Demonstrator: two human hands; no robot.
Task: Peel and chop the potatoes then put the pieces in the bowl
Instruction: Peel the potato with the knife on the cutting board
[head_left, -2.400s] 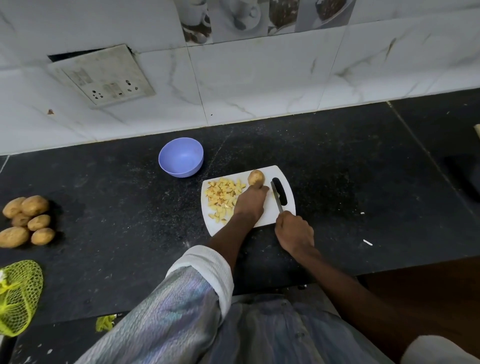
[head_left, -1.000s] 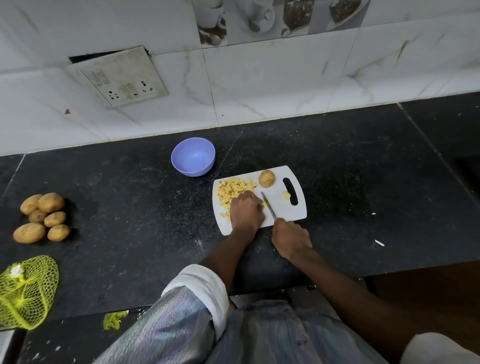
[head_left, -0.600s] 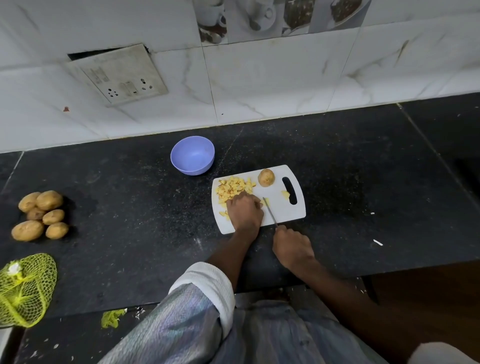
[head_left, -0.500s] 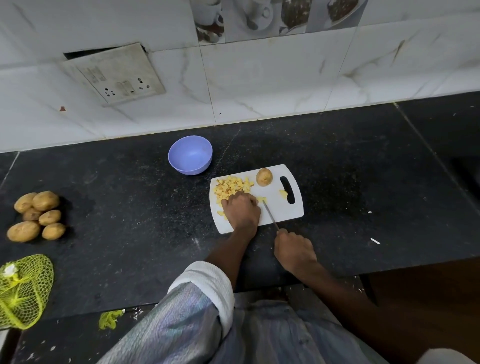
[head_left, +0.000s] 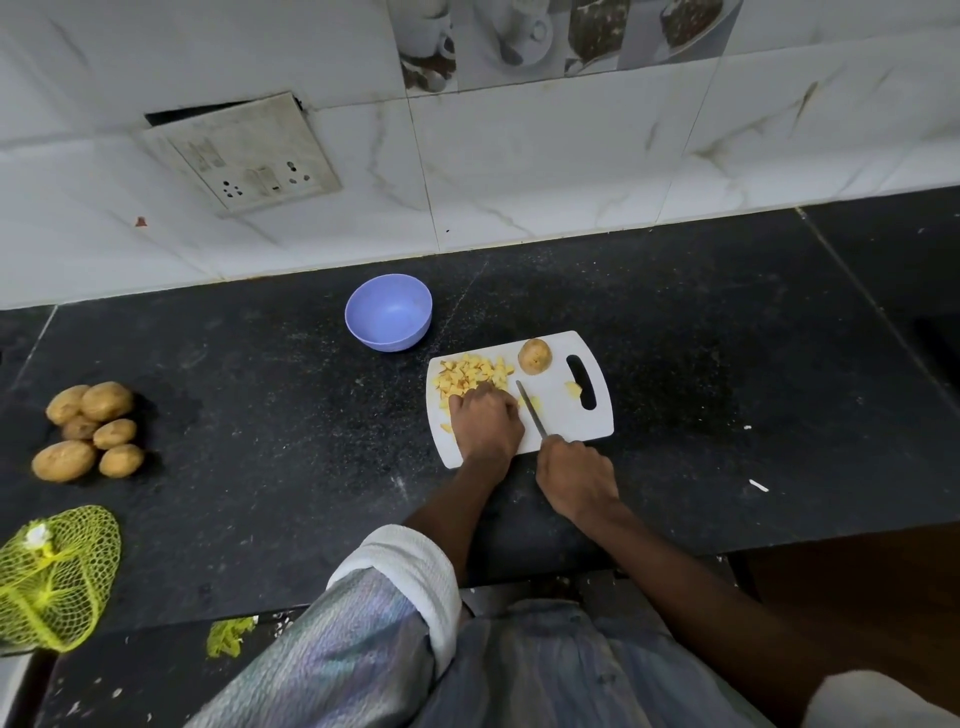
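A white cutting board (head_left: 563, 426) lies on the black counter. A heap of chopped potato pieces (head_left: 470, 376) covers its left part, and a potato half (head_left: 534, 356) with skin stands at its far edge. My left hand (head_left: 485, 421) lies curled over pieces near the board's middle; what it holds is hidden. My right hand (head_left: 574, 478) grips the handle of a knife (head_left: 531, 413), whose blade points away across the board beside my left hand. One loose piece (head_left: 572, 388) lies by the board's handle slot. An empty purple bowl (head_left: 388, 312) stands behind the board to the left.
Several whole potatoes (head_left: 88, 431) are piled at the counter's left. A yellow net bag (head_left: 54, 577) lies at the near left edge. The tiled wall with a socket plate (head_left: 244, 153) runs behind. A small white scrap (head_left: 758, 486) lies on the counter to the right.
My left hand let go of the potato half and moved back onto the pieces in mid-board. The knife came in beside it from near the handle slot, and a loose piece appeared by the slot.
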